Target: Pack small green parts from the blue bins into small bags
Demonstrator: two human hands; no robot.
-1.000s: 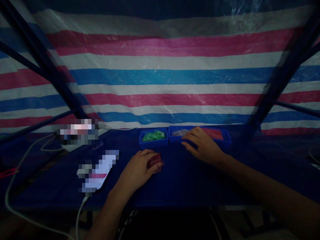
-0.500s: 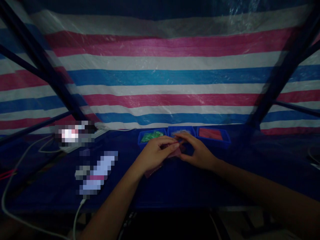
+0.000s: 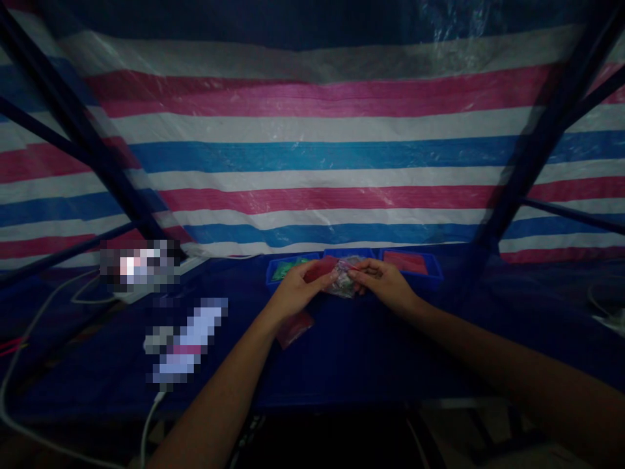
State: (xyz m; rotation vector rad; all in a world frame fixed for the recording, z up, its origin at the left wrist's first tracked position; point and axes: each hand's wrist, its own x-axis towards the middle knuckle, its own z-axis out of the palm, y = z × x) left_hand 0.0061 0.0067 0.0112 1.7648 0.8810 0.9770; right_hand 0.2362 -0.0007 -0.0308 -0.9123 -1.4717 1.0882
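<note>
My left hand (image 3: 293, 290) is closed on a red flat piece (image 3: 321, 268), its thumb pressing near a crinkled clear plastic bag (image 3: 344, 284). From the other side, my right hand (image 3: 390, 290) pinches the edge of that bag. Both hands are raised over the table in front of the small blue trays. Below my left wrist lies a red packet in clear plastic (image 3: 295, 327). Whether the red piece is inside the clear bag or against it, I cannot tell.
Behind my hands stand a blue tray with green packets (image 3: 289, 268), a middle blue tray (image 3: 347, 252) and a blue tray with red pieces (image 3: 405, 262). At left are a blurred phone-like object (image 3: 193, 342), a white cable (image 3: 149, 423) and a power strip (image 3: 146, 291).
The clear bag now shows between my hands, with the red piece behind it. My right fingers have closed in on its edge. The packet under my left wrist is more visible.
</note>
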